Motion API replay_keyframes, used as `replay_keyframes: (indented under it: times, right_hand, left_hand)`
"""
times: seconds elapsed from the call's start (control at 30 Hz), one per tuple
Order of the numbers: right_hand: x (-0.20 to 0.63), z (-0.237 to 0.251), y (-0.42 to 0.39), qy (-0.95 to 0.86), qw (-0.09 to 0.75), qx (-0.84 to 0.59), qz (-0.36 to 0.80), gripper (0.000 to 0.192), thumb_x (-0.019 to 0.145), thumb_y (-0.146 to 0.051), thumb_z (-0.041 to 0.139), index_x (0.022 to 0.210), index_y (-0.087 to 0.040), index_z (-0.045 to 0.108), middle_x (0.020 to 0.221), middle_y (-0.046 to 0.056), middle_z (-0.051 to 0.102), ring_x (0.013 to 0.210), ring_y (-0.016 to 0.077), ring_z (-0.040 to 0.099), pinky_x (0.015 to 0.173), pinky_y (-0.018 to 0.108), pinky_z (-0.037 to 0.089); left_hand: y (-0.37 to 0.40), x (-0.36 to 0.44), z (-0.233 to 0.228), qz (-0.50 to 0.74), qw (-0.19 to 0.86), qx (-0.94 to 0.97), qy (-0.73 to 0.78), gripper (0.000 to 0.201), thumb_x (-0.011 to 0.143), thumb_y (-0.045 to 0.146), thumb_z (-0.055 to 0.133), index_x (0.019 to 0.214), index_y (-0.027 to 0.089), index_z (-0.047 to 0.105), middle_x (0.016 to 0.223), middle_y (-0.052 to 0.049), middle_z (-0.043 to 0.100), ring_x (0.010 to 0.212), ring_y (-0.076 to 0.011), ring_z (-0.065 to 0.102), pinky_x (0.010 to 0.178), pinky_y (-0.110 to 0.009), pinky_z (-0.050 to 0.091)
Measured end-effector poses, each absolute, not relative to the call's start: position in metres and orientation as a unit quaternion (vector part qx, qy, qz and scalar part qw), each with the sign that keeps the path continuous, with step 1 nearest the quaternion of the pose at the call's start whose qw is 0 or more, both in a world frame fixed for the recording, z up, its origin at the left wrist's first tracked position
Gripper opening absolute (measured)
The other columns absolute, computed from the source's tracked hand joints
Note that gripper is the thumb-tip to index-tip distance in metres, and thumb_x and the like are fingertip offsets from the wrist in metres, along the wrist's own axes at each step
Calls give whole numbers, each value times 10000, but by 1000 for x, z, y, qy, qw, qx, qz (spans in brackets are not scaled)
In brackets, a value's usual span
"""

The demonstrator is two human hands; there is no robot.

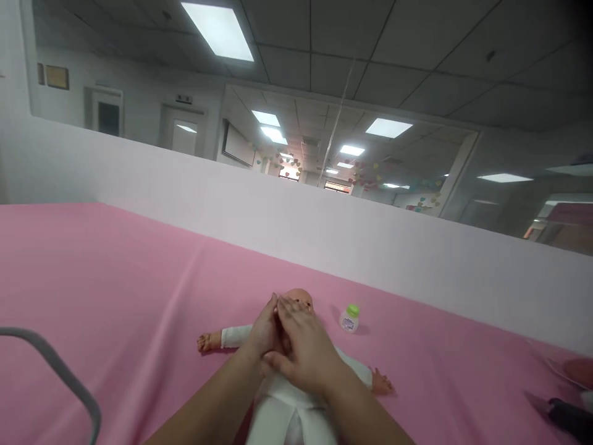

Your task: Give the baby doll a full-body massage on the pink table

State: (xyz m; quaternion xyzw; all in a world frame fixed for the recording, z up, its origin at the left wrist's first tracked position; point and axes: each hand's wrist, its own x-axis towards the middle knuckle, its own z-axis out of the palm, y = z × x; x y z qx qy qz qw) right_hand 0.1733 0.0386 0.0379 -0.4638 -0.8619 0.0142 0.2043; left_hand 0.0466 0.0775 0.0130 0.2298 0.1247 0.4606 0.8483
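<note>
A baby doll (pixel 296 408) in white clothing lies on its back on a bed covered by a pink sheet (pixel 115 278), its bare head pointing away from the viewer and its arms spread out to either side. Both of the person's bare hands rest over the doll's chest, just below the face. The left hand (pixel 264 334) lies flat with fingers extended and close together, and the right hand (pixel 303 352) lies open on top of it, palm down, fingers reaching toward the doll's chin; neither hand grips anything. Just beside the doll's head, on the right, stands a small bottle (pixel 349 318) with a green cap, upright on the sheet and apart from the doll. A white partition wall (pixel 370 241) runs behind the bed. A grey metal rail (pixel 60 371) curves through the lower left corner, and a dark object (pixel 567 415), too blurred to identify, lies at the right edge
</note>
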Motion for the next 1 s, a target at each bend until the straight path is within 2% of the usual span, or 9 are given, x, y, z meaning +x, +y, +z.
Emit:
replay_keyframes:
  times: [0.1,0.2,0.37,0.5,0.6,0.7,0.87,0.93,1.0]
  right_hand:
    - [164,35,37,-864,137,-485,12,890,963,-595,541,1638,-92,249,1712,148,200,1604,316,168,1318,532,102]
    - [164,29,31,-861,110,-496,13,873,977,-603,523,1641,-106,248,1718,150,169,1608,333,130,1316,549,90]
    - [146,24,0,-869,144,-463,97,890,956,-624,561,1642,-138,269,1705,156,224,1583,352,233,1300,549,188]
    - [128,29,-1,-860,164,-464,135,940,956,-657,538,1647,-100,227,1711,174,191,1591,353,202,1297,546,185]
    - [126,36,18,-855,141,-487,111,944,969,-672,494,1646,-78,213,1719,178,159,1605,350,136,1306,548,118]
    - [133,38,35,-841,109,-525,73,919,981,-675,458,1637,-68,244,1717,175,163,1611,342,98,1308,548,50]
    - [138,31,21,-818,96,-562,71,930,953,-667,520,1631,-78,276,1709,173,178,1602,371,118,1300,587,78]
    - [132,26,2,-821,90,-553,108,956,936,-657,561,1638,-85,253,1705,177,188,1596,376,148,1302,587,101]
    - [123,24,-17,-828,94,-532,153,1015,913,-682,591,1659,-134,176,1720,151,138,1599,369,130,1306,573,129]
  left_hand:
    - [83,39,14,448,868,199,83,693,1020,575,466,1442,28,518,1247,-260,723,1172,-373,714,1077,-504,516]
    - [96,25,13,479,855,168,102,706,1046,546,401,1487,-3,447,1276,-299,697,1145,-366,729,1045,-498,541]
    - [108,16,3,486,851,142,139,852,993,698,371,1546,49,381,1402,-325,616,1217,-386,690,992,-525,568]
    - [107,23,-5,456,874,136,97,991,938,786,368,1606,58,289,1482,-323,550,1345,-390,597,1077,-543,502]
    - [106,27,-6,437,884,143,83,1080,879,861,356,1603,62,312,1479,-316,553,1387,-415,550,1113,-568,456]
    - [108,24,-4,432,887,146,70,1118,863,889,310,1570,24,348,1420,-338,588,1342,-451,579,1119,-603,437]
    - [115,9,-5,482,863,135,73,1074,927,817,327,1571,-41,271,1398,-361,586,1326,-394,603,1084,-517,502]
    - [118,5,-8,503,849,134,94,1095,913,818,374,1580,-43,257,1432,-360,561,1353,-373,585,1062,-469,529]
    - [120,4,-9,506,845,142,98,1105,897,825,391,1603,-13,244,1475,-351,531,1386,-377,556,1064,-476,528]
